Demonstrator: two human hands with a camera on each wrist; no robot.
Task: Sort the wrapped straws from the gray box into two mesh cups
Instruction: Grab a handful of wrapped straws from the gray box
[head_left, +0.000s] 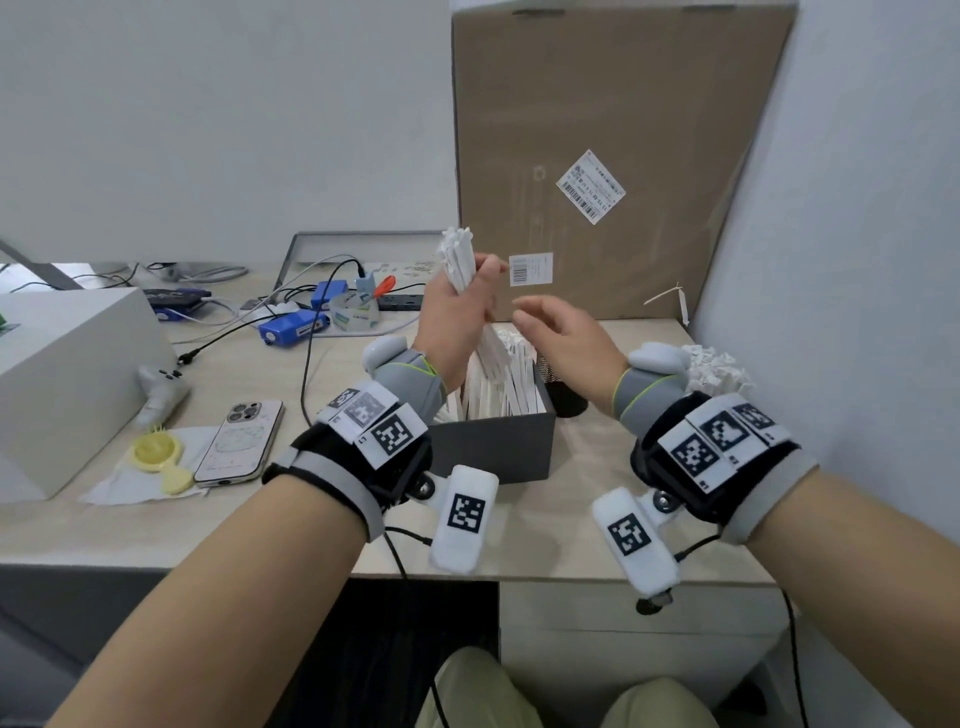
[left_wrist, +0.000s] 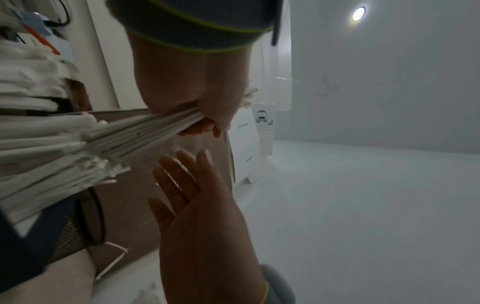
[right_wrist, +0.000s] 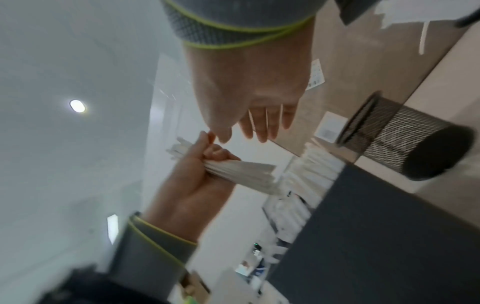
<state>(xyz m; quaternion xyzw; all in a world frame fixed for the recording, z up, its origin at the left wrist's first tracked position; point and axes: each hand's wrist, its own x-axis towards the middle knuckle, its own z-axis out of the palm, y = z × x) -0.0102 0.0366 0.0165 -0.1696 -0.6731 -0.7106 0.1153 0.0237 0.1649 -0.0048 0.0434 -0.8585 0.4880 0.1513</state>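
- Wrapped straws (head_left: 460, 260): my left hand (head_left: 457, 317) has its fingers curled tight round a thick bundle of them, raised above the gray box (head_left: 493, 441) toward 12 o'clock; too many in the fist to count.
- My right hand (head_left: 566, 332) hovers just beside it at 3 o'clock, fingers loosely spread, holding nothing; whether thumb and fist touch I cannot tell.
- Gray box: one, at the desk's centre, with many straws standing in it, packed and uncountable.
- Mesh cups: I can confirm one black mesh cup (right_wrist: 405, 142) at 2 o'clock of the box, its opening turned from the right wrist camera, so its contents are not visible there.
- A cluster of white straw ends (head_left: 719, 369) shows at 3 o'clock behind my right wrist; I judge this to be the second cup, already loaded, though the cup itself is hidden.
- Progress, in my judgement: partway. Some straws appear delivered, one bundle is in transit, and a large share remains in the box.
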